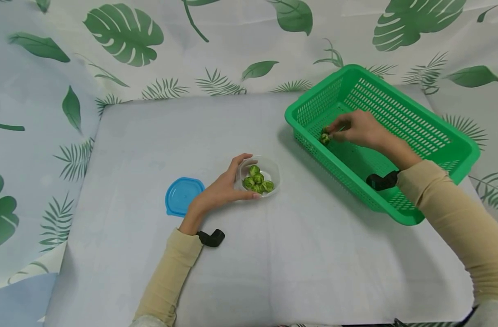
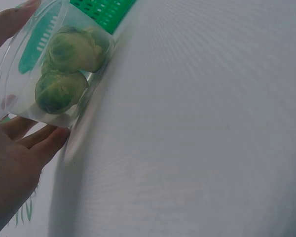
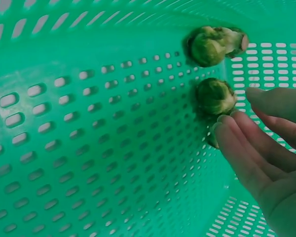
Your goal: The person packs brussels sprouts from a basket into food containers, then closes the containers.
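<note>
My left hand [image 1: 220, 190] grips a clear plastic container [image 1: 274, 169], its thumb and fingers spread round the sides. Several Brussels sprouts [image 1: 257, 178] lie inside; the left wrist view shows some through the wall of the tilted-looking tub [image 2: 19, 94]. My right hand [image 1: 360, 129] reaches down into a green perforated basket [image 1: 404, 101]. Its fingertips are close to a Brussels sprout [image 3: 215, 96], with thumb and fingers apart. Another sprout [image 3: 209, 48] lies beside that one, and part of a third [image 3: 213, 140] shows behind the fingers.
A blue lid [image 1: 183, 196] lies on the table just left of my left hand. White cloth [image 1: 240, 254] covers the table, and leaf-patterned sheets [image 1: 216, 50] hang around it. The basket's long near wall [image 1: 334, 165] stands between the container and the right hand.
</note>
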